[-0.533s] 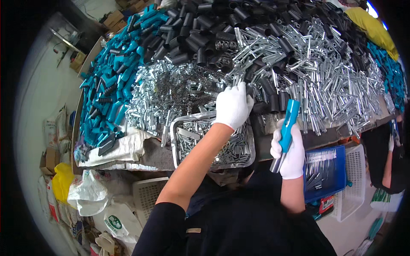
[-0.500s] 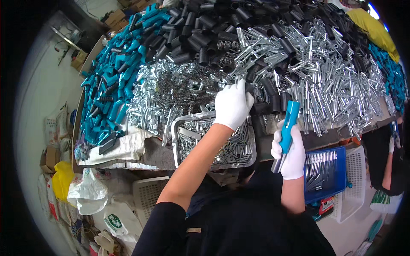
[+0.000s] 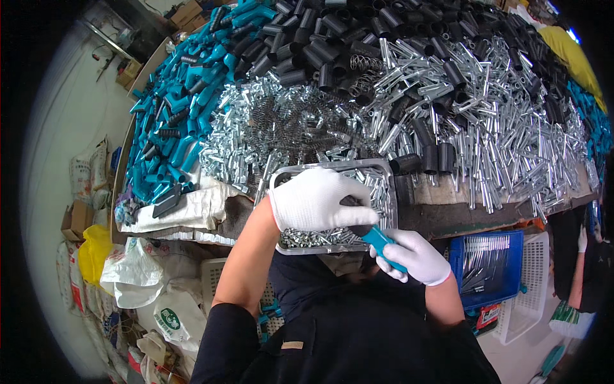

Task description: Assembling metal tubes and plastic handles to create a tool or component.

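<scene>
My right hand, in a white glove, is closed round a teal plastic handle, tilted with its dark upper end toward my left hand. My left hand, also gloved, is bent over a metal tray of small metal parts. Its fingers and thumb come together at the handle's upper end; whatever they pinch there is hidden. Behind the tray lie a heap of dark coil springs and short silvery metal pieces.
Black tubes are heaped at the back, teal handles at left, metal rods at right. Below the table edge stand a blue bin and a white basket. Another person's arm shows at far right.
My left hand has come back from the metal heap to above the tray. My right hand has moved left and lowered, tipping the teal handle toward it.
</scene>
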A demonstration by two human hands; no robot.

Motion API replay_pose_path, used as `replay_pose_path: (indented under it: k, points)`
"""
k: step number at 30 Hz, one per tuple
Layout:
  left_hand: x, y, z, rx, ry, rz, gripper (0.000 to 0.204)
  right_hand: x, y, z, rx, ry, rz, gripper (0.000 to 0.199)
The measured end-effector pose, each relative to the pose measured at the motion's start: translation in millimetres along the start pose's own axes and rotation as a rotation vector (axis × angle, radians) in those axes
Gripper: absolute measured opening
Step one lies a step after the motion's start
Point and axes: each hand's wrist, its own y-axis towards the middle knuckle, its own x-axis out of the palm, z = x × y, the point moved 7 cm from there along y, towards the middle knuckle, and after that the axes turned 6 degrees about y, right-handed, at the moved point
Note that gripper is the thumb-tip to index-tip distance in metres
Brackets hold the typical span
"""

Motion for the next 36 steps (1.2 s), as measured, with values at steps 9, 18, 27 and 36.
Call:
replay_pose_path:
  k: [9, 18, 27, 36]
  points:
    - [25.5, 19.8, 9.0, -0.337, 0.408, 0.332, 0.027, 3.6, 24.0, -14.3, -0.392, 0.002, 0.259, 0.037]
    - [-2.0, 33.6, -111.1, -0.335, 0.667, 0.323, 0.015, -16.7, 27.9, -32.1, -0.372, 0.040, 0.580, 0.025]
    - [-59.0, 4.2, -85.3, -0.356, 0.246, 0.883, 0.021, -11.8, 30.6, -17.4, -0.309, -0.012, 0.548, 0.040]
    - [-70.5, -29.9, -121.5, -0.422, -0.097, 0.810, 0.022, -0.5, 49.8, -18.1, -0.234, -0.015, 0.507, 0.043]
